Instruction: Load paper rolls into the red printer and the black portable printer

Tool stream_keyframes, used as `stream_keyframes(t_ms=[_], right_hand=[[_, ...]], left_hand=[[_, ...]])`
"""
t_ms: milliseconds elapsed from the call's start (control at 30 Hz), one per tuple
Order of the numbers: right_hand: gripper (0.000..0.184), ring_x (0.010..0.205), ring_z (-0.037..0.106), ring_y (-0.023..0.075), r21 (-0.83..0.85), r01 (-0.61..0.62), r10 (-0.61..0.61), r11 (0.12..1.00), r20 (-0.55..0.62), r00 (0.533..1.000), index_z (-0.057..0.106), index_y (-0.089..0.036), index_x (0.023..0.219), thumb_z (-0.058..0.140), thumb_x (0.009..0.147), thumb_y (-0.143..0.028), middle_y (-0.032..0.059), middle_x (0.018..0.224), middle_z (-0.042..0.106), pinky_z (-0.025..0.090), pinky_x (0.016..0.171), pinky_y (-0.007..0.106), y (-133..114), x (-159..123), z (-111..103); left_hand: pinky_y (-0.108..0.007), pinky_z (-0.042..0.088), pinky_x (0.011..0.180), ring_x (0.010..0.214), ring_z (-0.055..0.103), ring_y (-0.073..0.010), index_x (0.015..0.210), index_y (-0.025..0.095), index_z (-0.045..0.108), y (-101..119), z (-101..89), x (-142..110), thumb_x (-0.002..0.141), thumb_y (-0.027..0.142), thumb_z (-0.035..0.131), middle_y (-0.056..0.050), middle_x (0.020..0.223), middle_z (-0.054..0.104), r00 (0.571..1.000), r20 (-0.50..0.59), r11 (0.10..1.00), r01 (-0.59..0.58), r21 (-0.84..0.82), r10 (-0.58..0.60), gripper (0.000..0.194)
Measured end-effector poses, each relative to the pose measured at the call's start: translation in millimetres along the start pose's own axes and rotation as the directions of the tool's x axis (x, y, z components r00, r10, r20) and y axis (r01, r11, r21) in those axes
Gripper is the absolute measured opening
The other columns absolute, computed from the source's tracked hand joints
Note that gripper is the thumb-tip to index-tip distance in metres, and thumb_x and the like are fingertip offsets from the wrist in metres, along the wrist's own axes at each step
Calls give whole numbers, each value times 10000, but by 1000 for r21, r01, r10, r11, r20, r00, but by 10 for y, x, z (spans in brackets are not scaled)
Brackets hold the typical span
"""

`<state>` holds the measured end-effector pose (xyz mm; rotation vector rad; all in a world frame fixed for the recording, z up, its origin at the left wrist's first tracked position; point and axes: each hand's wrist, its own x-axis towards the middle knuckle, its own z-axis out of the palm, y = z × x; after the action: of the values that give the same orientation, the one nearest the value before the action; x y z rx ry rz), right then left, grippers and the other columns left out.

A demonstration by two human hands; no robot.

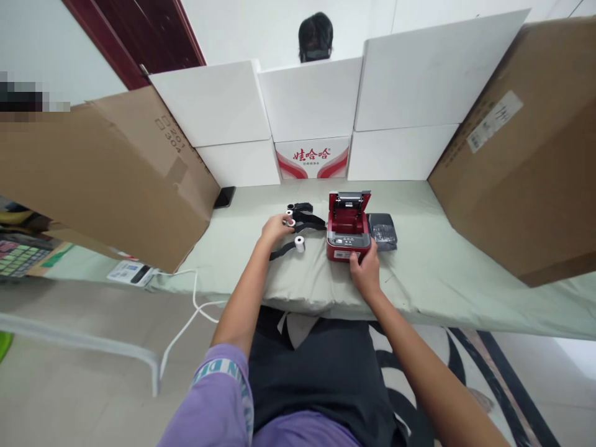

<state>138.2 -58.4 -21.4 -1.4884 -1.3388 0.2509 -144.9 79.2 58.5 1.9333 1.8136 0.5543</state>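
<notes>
L hand (275, 228) pinching sm. white roll (292, 223), R hand (367, 270) gripping red printer (348, 239) w/ lid (349, 203) up.

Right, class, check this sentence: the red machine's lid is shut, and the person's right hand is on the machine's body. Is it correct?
Not quite. The head view shows the lid of the red machine standing open. The right hand is indeed on the machine's body.
</notes>
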Motion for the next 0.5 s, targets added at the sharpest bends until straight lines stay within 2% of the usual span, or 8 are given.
stream_keyframes(t_ms=[167, 233, 267, 300, 367, 433, 467, 500], right_hand=[[692, 1176, 654, 369, -1, 17, -17, 1000, -6, 1000, 372, -133, 1496, 555, 875, -378, 227, 1353, 626, 558, 965, 545, 19, 2, 10], [683, 1181, 652, 366, 7, 30, -30, 1000, -13, 999, 375, -140, 1493, 556, 877, -372, 222, 1353, 626, 559, 962, 539, 24, 1, 13], [681, 1184, 650, 365, 8, 32, -32, 999, -16, 999, 374, -140, 1493, 555, 878, -370, 222, 1352, 626, 558, 965, 540, 25, 0, 14], [681, 1187, 648, 366, 7, 31, -30, 1000, -17, 999, 372, -139, 1494, 553, 880, -369, 224, 1353, 624, 555, 970, 544, 25, 0, 14], [680, 1184, 649, 370, 1, 19, -19, 1000, -13, 1000, 373, -133, 1492, 551, 881, -372, 230, 1351, 624, 551, 974, 555, 21, -2, 13], [677, 1174, 653, 374, -4, 7, -7, 1000, -7, 1000, 378, -131, 1488, 549, 881, -377, 232, 1342, 628, 549, 976, 566, 17, -3, 13], [676, 1175, 652, 376, -6, 5, -5, 1000, -5, 1000, 379, -132, 1487, 549, 882, -379, 231, 1341, 629, 547, 979, 570, 17, -3, 14], [674, 1182, 650, 377, -8, 6, -6, 1000, -4, 1000, 380, -133, 1486, 548, 882, -380, 230, 1343, 629, 546, 984, 572, 18, -3, 15]], left_hand=[[-313, 483, 862, 965, 672, -221, 802, 218, 613, 48, 53, -115, 732, 222, 733, -32, 958, 743, 987, -105, 991, -126, -43, 121, 140], [-331, 493, 903, 964, 663, -217, 796, 217, 574, 112, 5, -146, 718, 252, 742, -30, 924, 720, 964, -203, 957, -212, -197, 172, 188], [-340, 503, 913, 962, 663, -212, 809, 218, 558, 160, -25, -168, 718, 284, 744, -29, 921, 709, 952, -253, 908, -255, -333, 175, 217], [-352, 517, 914, 959, 666, -209, 827, 222, 544, 220, -56, -195, 733, 336, 737, -32, 925, 701, 944, -289, 817, -293, -497, 162, 243], [-385, 542, 910, 976, 678, -214, 874, 231, 528, 367, -111, -260, 796, 472, 681, -43, 942, 695, 942, -305, 517, -333, -788, 142, 296], [-424, 554, 899, 1009, 686, -240, 913, 239, 533, 534, -145, -319, 855, 576, 611, -60, 950, 698, 941, -264, 255, -314, -914, 213, 351], [-440, 557, 890, 1017, 690, -257, 932, 239, 541, 619, -151, -335, 864, 609, 599, -69, 956, 700, 929, -231, 195, -293, -936, 287, 380], [-450, 560, 874, 1009, 695, -272, 956, 239, 551, 705, -148, -338, 858, 628, 610, -76, 960, 702, 908, -189, 182, -271, -945, 373, 405]])
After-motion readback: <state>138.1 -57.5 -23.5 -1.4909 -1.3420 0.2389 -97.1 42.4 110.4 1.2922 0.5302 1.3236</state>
